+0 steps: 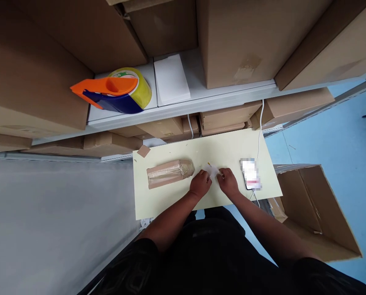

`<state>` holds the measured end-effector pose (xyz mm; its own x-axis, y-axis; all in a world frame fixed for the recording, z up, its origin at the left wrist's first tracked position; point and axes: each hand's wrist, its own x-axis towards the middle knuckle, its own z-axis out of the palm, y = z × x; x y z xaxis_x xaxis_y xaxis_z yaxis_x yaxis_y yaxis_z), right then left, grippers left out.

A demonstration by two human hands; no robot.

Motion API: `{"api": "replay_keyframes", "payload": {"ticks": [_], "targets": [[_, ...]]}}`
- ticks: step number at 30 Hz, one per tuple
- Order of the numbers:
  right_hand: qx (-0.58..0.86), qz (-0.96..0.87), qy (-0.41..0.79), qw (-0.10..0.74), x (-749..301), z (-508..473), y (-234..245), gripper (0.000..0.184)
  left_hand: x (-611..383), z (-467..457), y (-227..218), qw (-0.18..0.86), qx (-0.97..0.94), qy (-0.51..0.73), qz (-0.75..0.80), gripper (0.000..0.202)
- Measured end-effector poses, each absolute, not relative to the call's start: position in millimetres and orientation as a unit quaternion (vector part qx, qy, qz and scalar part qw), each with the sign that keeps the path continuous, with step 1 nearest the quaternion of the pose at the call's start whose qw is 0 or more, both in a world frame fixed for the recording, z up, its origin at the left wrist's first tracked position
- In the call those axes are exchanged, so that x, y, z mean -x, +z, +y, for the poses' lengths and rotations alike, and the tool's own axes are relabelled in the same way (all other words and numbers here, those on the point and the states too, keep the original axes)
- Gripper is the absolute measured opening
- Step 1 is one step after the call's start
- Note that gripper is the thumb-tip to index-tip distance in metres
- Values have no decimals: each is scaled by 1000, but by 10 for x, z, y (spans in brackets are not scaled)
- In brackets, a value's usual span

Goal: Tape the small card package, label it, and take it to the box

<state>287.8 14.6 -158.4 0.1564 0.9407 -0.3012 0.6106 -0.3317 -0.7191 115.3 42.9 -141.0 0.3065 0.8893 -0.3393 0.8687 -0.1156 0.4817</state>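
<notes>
Both my hands meet over a small pale-yellow table (pixel 170 200). My left hand (pixel 199 184) and my right hand (pixel 228 182) pinch a small white slip of paper (pixel 213 171) between them, a yellowish edge showing at its far end. A brown paper-wrapped parcel bound in clear tape (pixel 169 173) lies on the table just left of my left hand. A phone with a white cable (pixel 251 174) lies to the right of my right hand.
A tape dispenser, orange and blue with a yellow roll (pixel 115 91), sits on the white shelf (pixel 183 107) beside a white paper stack (pixel 171 80). Cardboard boxes (pixel 247 37) fill the shelves. An open carton (pixel 315 209) stands on the blue floor at right.
</notes>
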Motion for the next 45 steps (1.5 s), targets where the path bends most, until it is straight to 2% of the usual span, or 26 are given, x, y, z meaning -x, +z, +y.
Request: {"api": "replay_keyframes", "payload": {"ticks": [3,7,13,17,20,23,30,35,39,42,45], "targets": [[668,-667,271,186,-2832,116,-1545,44,-1049,329,-1388,334,-702,49,627,12],[572,-770,262,106,-2739,31,-1552,50,-858,183,-1306,397,-615,94,675,24],[564,-780,267,51,-2715,-113,-1642,48,-444,-158,-1207,528,-497,166,668,19],[590,-774,229,4,-2723,-237,-1632,48,-148,-415,-1271,629,-393,218,634,34],[572,-795,201,4,-2638,-278,-1575,50,15,-519,-1321,665,-345,238,618,48],[523,-835,171,18,-2471,-248,-1546,51,93,-502,-1317,647,-334,243,641,53],[515,-846,135,-18,-2213,-149,-1655,53,82,-309,-1258,561,-365,199,716,42],[504,-854,129,-22,-2221,-160,-1706,53,97,-385,-1357,581,-207,175,767,31],[507,-852,128,-13,-2221,-160,-1725,52,294,-607,-1355,569,-171,190,781,33],[512,-846,145,19,-2228,-189,-1651,54,528,-818,-1155,543,-214,234,778,41],[508,-839,162,108,-2204,-287,-1380,61,691,-973,-725,516,-293,278,755,48]]}}
